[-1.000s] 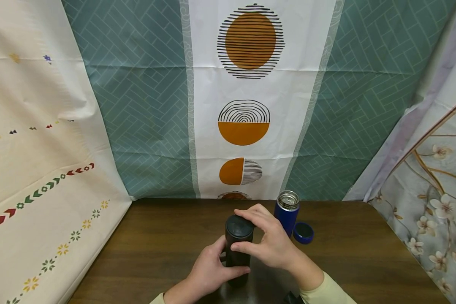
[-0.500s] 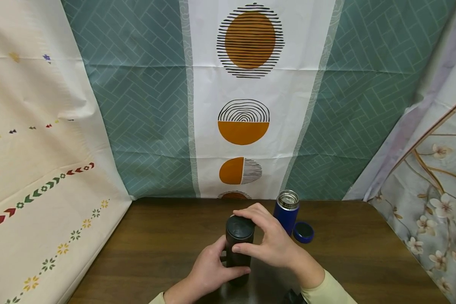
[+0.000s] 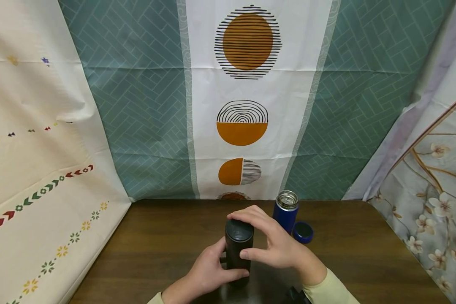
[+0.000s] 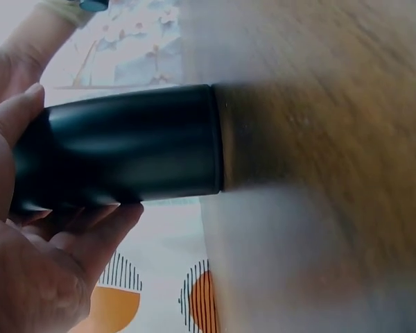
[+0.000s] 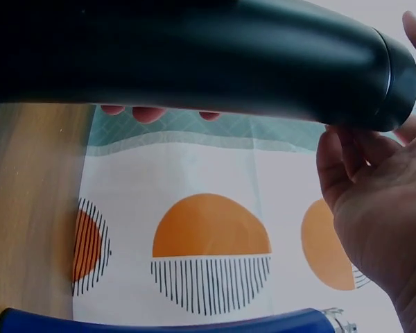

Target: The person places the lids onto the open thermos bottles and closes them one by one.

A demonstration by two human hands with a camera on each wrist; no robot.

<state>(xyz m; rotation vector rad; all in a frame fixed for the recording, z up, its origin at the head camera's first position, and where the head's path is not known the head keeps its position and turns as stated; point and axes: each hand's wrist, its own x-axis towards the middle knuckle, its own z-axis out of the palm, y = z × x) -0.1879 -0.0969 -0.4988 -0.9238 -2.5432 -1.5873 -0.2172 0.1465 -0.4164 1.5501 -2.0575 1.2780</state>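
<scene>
A matte black thermos bottle (image 3: 238,255) stands upright on the wooden table, its round black lid (image 3: 239,230) on top. My left hand (image 3: 213,268) holds the lower body, thumb in front and fingers behind; the left wrist view shows this grip on the black bottle (image 4: 132,146) too. At the lid is my right hand (image 3: 270,240), its fingers against the far side and its thumb extended off the lid. In the right wrist view the right hand's (image 5: 381,201) fingertips meet the lid edge while the thumb stays apart from it.
Behind my right hand stands an uncapped blue thermos bottle (image 3: 286,215) with a steel neck. Its blue lid (image 3: 303,232) lies beside it on the table (image 3: 167,236). A dark strap or device (image 3: 297,295) shows near my right cuff. Hanging cloths enclose the back and sides.
My right thumb has come away from the lid and shifted right and down, and the right fingers have slid leftward along its far edge. The left hand keeps its hold.
</scene>
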